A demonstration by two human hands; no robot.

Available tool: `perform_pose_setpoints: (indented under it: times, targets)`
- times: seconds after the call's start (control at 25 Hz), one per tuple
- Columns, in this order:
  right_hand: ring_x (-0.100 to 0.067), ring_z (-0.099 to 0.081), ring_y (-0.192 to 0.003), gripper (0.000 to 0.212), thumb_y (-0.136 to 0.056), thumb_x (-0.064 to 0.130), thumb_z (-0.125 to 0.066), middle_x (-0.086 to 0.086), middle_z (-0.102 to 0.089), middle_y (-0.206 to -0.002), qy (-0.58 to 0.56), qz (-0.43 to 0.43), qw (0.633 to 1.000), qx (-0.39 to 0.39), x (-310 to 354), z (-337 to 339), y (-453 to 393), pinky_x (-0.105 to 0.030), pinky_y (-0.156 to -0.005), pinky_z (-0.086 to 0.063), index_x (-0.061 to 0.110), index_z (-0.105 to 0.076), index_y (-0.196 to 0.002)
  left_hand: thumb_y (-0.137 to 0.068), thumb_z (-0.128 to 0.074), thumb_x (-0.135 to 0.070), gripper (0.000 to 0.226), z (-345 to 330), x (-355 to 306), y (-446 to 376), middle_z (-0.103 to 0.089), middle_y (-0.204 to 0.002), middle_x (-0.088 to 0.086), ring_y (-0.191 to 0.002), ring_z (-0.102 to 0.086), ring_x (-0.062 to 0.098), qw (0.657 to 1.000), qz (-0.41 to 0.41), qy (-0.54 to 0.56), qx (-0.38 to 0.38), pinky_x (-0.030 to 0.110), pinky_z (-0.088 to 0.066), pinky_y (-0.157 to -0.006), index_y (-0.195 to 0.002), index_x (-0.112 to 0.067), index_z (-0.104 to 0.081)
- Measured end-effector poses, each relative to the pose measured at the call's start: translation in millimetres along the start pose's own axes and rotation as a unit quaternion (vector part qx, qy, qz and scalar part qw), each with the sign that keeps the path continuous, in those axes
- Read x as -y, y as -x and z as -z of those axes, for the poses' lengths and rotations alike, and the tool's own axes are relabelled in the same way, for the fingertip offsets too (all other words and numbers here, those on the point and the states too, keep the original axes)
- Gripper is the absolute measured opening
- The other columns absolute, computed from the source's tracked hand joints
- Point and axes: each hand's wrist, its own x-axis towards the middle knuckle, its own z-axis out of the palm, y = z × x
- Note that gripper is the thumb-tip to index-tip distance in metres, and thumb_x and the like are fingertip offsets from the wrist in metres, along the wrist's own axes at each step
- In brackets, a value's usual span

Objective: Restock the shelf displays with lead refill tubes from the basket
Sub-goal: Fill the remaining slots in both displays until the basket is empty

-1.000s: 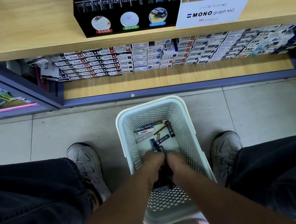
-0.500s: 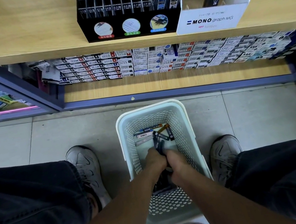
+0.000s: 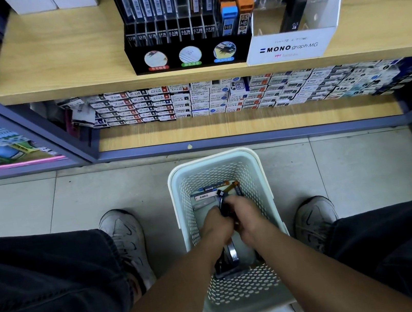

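Below, pale floor tiles [image 3: 322, 164] (shelving [image 3: 64, 70] ahead)

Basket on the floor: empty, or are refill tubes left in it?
Not empty. Several lead refill tubes lie on the basket bottom beyond both hands.

Basket [image 3: 177, 187] on floor [image 3: 71, 198] between two shoes, in front of shelf unit. Loose lead refill tubes [image 3: 207, 196] at basket's far end. Both hands inside basket, left hand [image 3: 216, 225] beside right hand [image 3: 245, 215]. Upper shelf [image 3: 62, 57]: black display [image 3: 189, 56], white display [image 3: 292, 46] touching its right.
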Motion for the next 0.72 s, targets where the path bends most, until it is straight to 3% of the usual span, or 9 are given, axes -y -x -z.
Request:
perform_pose_setpoints:
  times: [0.12,0.32,0.44,0.6,0.72]
  targets:
    - [-0.032,-0.068,-0.099,0.021,-0.094,0.015,-0.058,-0.017,-0.073,-0.109,-0.002,0.021,1.0,0.01,5,1,-1,-0.03,-0.067,-0.05,0.011,-0.07,-0.111,-0.091,-0.048,-0.005,0.018,6,-1,11,-0.063,-0.07,0.01,-0.051,-0.052,0.021,0.998,-0.003,0.059,0.033,0.027,-0.043,-0.046,-0.09,-0.014,-0.062]
    - [-0.027,-0.062,-0.067,0.023,-0.093,0.005,-0.052,-0.017,-0.073,-0.089,0.003,0.04,0.999,0.028,13,0,18,-0.026,-0.047,-0.041,0.004,-0.073,-0.102,-0.082,-0.057,0.004,0.013,18,-12,26,-0.053,-0.057,0.009,-0.043,-0.045,0.015,0.99,0.016,0.13,0.045,0.022,-0.032,-0.041,-0.082,-0.007,-0.064]
    - [-0.025,-0.055,-0.055,0.022,-0.088,0.0,-0.052,-0.016,-0.067,-0.074,-0.004,0.083,0.995,0.056,26,-1,32,-0.027,-0.045,-0.036,0.003,-0.073,-0.088,-0.084,-0.061,0.0,0.011,26,-29,36,-0.053,-0.055,0.008,-0.042,-0.043,0.015,0.982,0.012,0.181,0.056,0.019,-0.029,-0.039,-0.077,-0.008,-0.062]
    - [-0.026,-0.054,-0.051,0.019,-0.085,0.006,-0.052,-0.018,-0.061,-0.073,0.027,0.143,0.98,0.134,58,-2,61,-0.028,-0.041,-0.038,0.001,-0.069,-0.092,-0.089,-0.06,-0.005,0.009,45,-61,60,-0.054,-0.057,0.007,-0.043,-0.046,0.016,0.98,-0.052,0.176,0.072,0.022,-0.032,-0.043,-0.082,-0.009,-0.063]
    - [-0.027,-0.057,-0.064,0.021,-0.09,0.005,-0.052,-0.018,-0.068,-0.084,0.043,0.178,0.971,0.153,91,-4,96,-0.029,-0.049,-0.038,0.002,-0.07,-0.1,-0.094,-0.062,-0.009,0.014,63,-91,91,-0.058,-0.059,0.006,-0.044,-0.051,0.014,0.975,-0.111,0.175,0.077,0.022,-0.04,-0.043,-0.081,-0.014,-0.064]
